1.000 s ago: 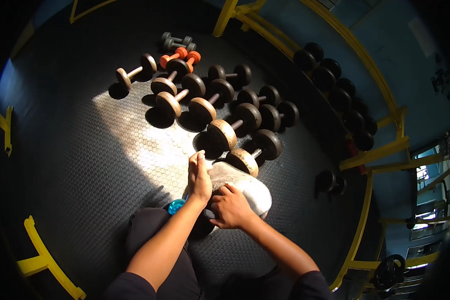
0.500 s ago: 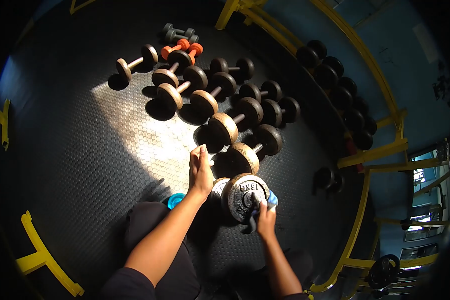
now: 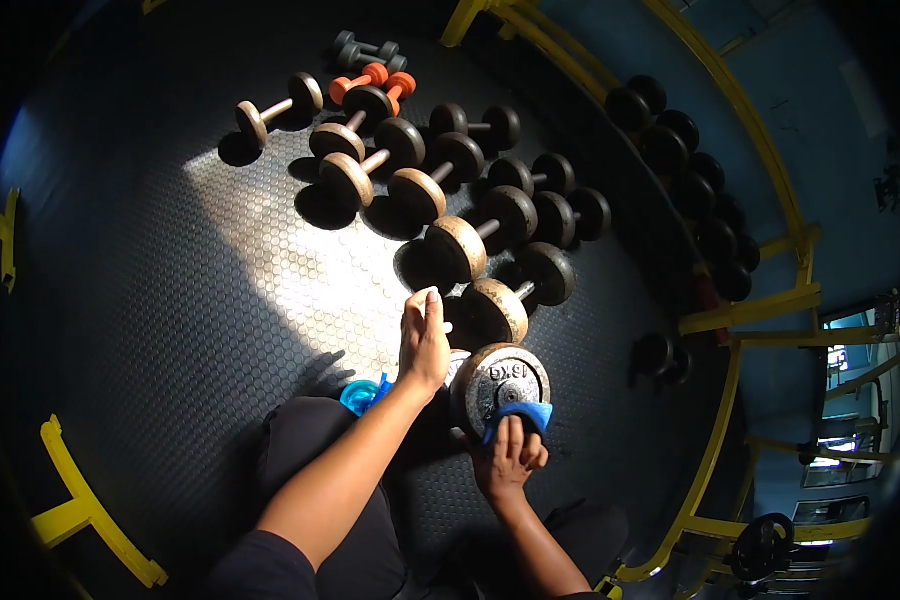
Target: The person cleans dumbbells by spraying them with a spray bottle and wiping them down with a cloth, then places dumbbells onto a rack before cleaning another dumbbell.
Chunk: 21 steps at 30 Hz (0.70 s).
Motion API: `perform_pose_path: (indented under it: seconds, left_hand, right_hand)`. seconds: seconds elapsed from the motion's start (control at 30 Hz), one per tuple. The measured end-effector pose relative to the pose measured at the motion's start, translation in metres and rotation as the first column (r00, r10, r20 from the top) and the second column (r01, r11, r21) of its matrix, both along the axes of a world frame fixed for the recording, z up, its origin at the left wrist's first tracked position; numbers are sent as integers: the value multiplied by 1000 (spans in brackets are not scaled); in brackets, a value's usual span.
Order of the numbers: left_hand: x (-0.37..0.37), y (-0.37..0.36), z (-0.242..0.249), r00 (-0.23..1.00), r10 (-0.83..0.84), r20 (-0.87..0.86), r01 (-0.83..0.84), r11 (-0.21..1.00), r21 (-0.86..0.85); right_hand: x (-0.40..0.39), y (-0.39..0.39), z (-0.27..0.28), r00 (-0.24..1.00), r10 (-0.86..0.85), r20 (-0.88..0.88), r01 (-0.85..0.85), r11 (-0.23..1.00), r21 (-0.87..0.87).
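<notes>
A large worn dumbbell (image 3: 482,378) marked 16KG stands in front of me, its round end face turned toward me. My right hand (image 3: 511,455) presses a blue cloth (image 3: 530,411) against the lower part of that face, fingers closed over the cloth. To the left of the dumbbell, my left hand (image 3: 426,340) is raised with its fingers close together and thumb up; what it holds, if anything, is hidden. A bright blue round container (image 3: 360,397) sits on the floor beside my left forearm.
Several dumbbells (image 3: 457,248) with tan and black ends stand ahead on the black textured floor (image 3: 170,330), orange (image 3: 358,85) and grey ones farther off. A rack of black dumbbells (image 3: 664,150) and yellow frames (image 3: 750,308) are at the right.
My right hand has moved down and left, and the cloth now lies over the lower face. The view has shifted slightly. My left hand keeps a similar pose.
</notes>
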<state>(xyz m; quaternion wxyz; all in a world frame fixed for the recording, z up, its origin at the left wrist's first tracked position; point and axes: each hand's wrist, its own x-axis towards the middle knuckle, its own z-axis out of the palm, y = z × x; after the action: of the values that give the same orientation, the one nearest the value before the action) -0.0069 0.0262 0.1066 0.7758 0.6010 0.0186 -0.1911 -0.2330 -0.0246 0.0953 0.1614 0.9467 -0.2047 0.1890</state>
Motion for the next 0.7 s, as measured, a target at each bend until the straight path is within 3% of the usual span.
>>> perform_pose_path:
  seconds: [0.07, 0.17, 0.2, 0.27, 0.3, 0.33, 0.4, 0.43, 0.53, 0.6, 0.7]
  left_hand:
    - [-1, -1, 0, 1000, -5, -14, 5, 1000, -12]
    - [-3, 2, -1, 996, -61, -60, 63, 997, 42]
    - [-4, 6, 1, 974, -218, -63, 226, 957, 180]
    - [-8, 14, 4, 855, -503, -130, 505, 746, 434]
    - [-14, 10, -25, 789, -589, -175, 608, 711, 353]
    - [-16, 11, -18, 723, -655, -218, 682, 728, 74]
    - [-19, 16, 3, 722, -644, -254, 643, 759, -96]
    - [-20, 15, 3, 715, -656, -244, 658, 749, -86]
    - [-23, 10, 3, 638, -727, -253, 761, 646, 62]
    - [-21, 12, 6, 602, -791, -113, 785, 559, 269]
    - [-29, 11, 0, 622, -782, -35, 730, 563, 387]
  right_hand:
    - [30, 8, 20, 989, 145, -29, -145, 989, -6]
    - [78, 24, 34, 992, 30, -121, -15, 992, 124]
    - [90, 28, 35, 989, -22, -147, 45, 986, 159]
    - [114, 24, 32, 980, -44, -196, 82, 977, 194]
    - [122, 22, 32, 981, -26, -190, 77, 961, 265]
    - [129, 22, 31, 981, -60, -183, 114, 948, 297]
    - [127, 22, 36, 982, -46, -183, 102, 945, 311]
    - [123, 23, 39, 984, -62, -168, 113, 943, 314]
    - [99, 21, 40, 982, -21, -188, 100, 902, 421]
    - [74, 23, 39, 976, 40, -214, 32, 946, 323]
    - [36, 20, 45, 970, 72, -234, 0, 956, 293]
